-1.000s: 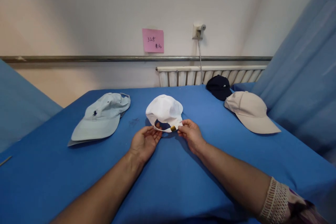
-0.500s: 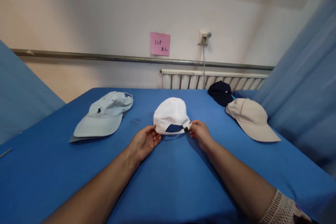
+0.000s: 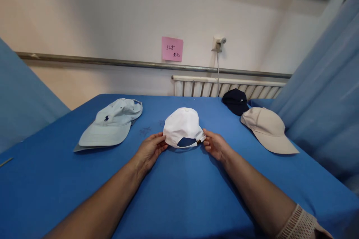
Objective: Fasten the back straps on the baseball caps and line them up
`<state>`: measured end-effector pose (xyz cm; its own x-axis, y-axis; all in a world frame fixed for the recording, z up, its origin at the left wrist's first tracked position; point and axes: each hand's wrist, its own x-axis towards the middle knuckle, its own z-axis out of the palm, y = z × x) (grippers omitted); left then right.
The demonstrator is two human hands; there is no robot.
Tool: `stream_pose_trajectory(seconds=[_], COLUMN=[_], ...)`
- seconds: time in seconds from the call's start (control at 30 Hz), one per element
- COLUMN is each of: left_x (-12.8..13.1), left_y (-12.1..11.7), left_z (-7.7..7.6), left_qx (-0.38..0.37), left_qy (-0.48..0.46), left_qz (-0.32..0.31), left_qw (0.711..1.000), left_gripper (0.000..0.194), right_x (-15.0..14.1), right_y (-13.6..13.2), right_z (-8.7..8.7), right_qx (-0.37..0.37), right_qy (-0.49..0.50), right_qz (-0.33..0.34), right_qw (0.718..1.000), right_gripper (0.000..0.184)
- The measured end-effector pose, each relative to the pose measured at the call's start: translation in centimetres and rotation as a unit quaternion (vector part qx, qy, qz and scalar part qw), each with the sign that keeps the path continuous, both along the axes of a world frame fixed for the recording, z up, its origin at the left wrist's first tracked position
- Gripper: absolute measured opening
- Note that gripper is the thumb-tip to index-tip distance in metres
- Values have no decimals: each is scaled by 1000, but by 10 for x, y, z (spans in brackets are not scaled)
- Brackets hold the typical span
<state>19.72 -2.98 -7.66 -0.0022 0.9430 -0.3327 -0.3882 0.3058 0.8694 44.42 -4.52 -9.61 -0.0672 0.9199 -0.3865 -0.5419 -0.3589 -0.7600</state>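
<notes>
A white baseball cap is in the middle of the blue-covered surface, its back strap and arched opening facing me. My left hand pinches the cap's left lower edge between thumb and fingers. At the right edge, near the dark buckle of the strap, my right hand grips the cap with thumb and fingertips. The cap's brim is hidden on its far side. Whether the rim rests on the cloth, I cannot tell.
A pale blue cap lies to the left. On the right are a beige cap and, behind it, a navy cap. A radiator stands beyond the blue cloth. Blue curtains hang at both sides.
The white cap has tilted a little, and its back opening looks narrower. Both hands still hold its edges. The view has shifted slightly upward.
</notes>
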Motion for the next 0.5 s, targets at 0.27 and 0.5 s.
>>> stream_pose_trajectory(seconds=[0.27,0.5], left_x=[-7,-14], left_y=[7,16], left_z=[0,4], left_qx=[17,24], left_qy=[-24,-9], left_qz=[32,76], left_qw=[999,997], left_gripper=[14,15], right_x=[-4,-8], right_y=[-7,-7], right_z=[7,6], right_qx=[10,11], right_qy=[152,243], right_qz=[36,102], right_qw=[988,965], right_gripper=[23,14])
